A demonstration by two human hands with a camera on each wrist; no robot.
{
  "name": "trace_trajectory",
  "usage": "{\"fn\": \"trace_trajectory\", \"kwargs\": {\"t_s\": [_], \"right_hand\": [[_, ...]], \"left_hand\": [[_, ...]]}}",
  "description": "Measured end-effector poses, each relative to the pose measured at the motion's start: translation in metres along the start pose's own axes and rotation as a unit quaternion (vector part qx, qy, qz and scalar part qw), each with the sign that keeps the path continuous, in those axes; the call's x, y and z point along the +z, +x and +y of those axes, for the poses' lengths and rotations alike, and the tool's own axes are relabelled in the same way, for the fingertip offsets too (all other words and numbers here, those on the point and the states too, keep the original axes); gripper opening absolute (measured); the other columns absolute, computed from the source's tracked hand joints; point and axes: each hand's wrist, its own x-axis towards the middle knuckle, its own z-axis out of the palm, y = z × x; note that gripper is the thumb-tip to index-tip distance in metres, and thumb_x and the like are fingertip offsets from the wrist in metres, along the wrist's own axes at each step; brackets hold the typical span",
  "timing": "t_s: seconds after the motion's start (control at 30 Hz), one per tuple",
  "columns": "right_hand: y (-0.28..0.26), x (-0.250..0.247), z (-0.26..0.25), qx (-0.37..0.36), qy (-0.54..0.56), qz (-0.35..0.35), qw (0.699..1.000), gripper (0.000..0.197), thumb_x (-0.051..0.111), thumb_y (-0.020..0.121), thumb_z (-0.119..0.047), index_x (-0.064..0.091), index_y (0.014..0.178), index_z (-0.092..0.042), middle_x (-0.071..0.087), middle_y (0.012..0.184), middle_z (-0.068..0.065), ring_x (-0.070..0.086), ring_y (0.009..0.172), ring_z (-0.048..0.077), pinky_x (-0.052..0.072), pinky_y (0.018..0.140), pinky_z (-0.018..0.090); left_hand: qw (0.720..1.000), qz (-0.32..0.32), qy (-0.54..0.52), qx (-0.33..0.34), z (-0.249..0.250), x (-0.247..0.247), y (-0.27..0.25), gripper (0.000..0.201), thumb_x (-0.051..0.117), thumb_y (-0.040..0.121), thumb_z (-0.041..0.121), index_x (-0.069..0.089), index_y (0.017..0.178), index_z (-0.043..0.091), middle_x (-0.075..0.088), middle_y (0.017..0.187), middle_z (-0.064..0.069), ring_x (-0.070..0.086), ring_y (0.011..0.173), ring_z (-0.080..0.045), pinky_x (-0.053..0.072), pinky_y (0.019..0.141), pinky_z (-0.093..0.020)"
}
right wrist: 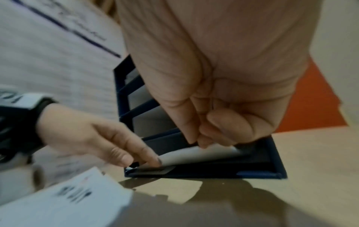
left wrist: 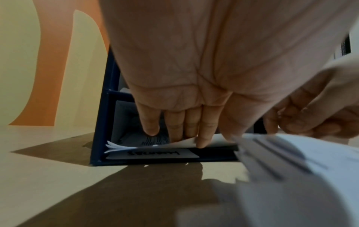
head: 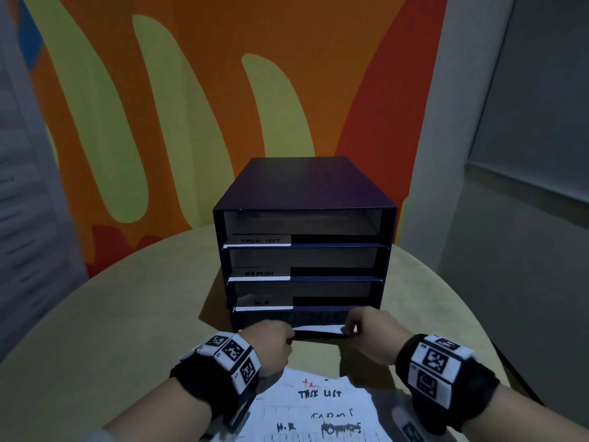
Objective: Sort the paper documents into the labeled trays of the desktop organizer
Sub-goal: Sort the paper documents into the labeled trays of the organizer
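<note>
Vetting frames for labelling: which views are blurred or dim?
Head view: dim, edges bowed by the wide lens, labels on the organizer faint. Left wrist view: left hand fairly sharp, loose papers at right smeared. Right wrist view: soft all over, even the right hand pinching the sheet; dark shadows on the table.

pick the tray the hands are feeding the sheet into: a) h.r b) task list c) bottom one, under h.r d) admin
c: the left hand and right hand hold the white sheet at the lowest slot of the organizer, beneath the H.R label.
</note>
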Motion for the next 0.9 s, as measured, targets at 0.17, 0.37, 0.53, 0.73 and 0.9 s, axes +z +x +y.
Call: {"fn": "trace_trajectory", "kwargs": {"t_s": [0.17, 0.37, 0.53, 0.73, 0.9], "right_hand": [[0.004, 0.013, -0.016, -0.11, -0.1, -0.015, 0.989, 0.021, 0.046, 0.094, -0.012, 0.064, 0.106, -0.018, 0.051, 0.115, 0.005, 0.05, 0.116, 0.023, 0.042, 0.093, 0.027], [0.021, 0.03, -0.029, -0.044, -0.188, -0.107, 0.975, 0.052, 0.045, 0.096, -0.019, 0.031, 0.145, -0.011, 0.037, 0.142, 0.015, 0.037, 0.13, 0.032, 0.037, 0.106, 0.041], [0.036, 0.031, -0.035, -0.012, -0.193, -0.101, 0.976, 0.047, 0.043, 0.099, -0.028, 0.033, 0.143, -0.014, 0.044, 0.139, 0.016, 0.046, 0.126, 0.034, 0.04, 0.102, 0.042], [0.065, 0.037, -0.033, -0.04, -0.26, -0.157, 0.952, 0.031, 0.043, 0.101, -0.018, 0.057, 0.126, -0.006, 0.059, 0.127, 0.013, 0.057, 0.101, 0.025, 0.041, 0.081, 0.032], [0.066, 0.035, -0.02, -0.03, -0.207, -0.141, 0.968, 0.033, 0.049, 0.096, -0.02, 0.058, 0.124, -0.006, 0.061, 0.125, 0.014, 0.058, 0.115, 0.032, 0.047, 0.09, 0.038]], "left_hand": [[1.0, -0.006, 0.007, -0.004, 0.006, 0.0, 0.012, 0.03, 0.043, 0.098, 0.03, 0.059, 0.117, 0.011, 0.059, 0.12, -0.008, 0.057, 0.108, -0.026, 0.048, 0.094, -0.036], [0.997, -0.024, 0.069, -0.025, 0.019, -0.004, 0.021, 0.037, 0.04, 0.1, 0.037, 0.052, 0.122, 0.009, 0.052, 0.126, -0.012, 0.053, 0.113, -0.028, 0.041, 0.092, -0.034], [0.994, 0.005, 0.108, -0.032, 0.023, -0.001, 0.026, 0.043, 0.041, 0.1, 0.041, 0.051, 0.127, 0.009, 0.056, 0.128, -0.012, 0.054, 0.117, -0.027, 0.038, 0.09, -0.029], [0.994, -0.004, 0.102, -0.043, 0.021, 0.003, 0.042, 0.054, 0.03, 0.102, 0.051, 0.06, 0.119, 0.008, 0.063, 0.119, -0.013, 0.059, 0.109, -0.028, 0.043, 0.089, -0.035], [0.985, -0.027, 0.167, -0.037, 0.022, 0.001, 0.042, 0.047, 0.02, 0.108, 0.037, 0.047, 0.14, 0.016, 0.057, 0.127, -0.018, 0.056, 0.116, -0.033, 0.044, 0.097, -0.039]]}}
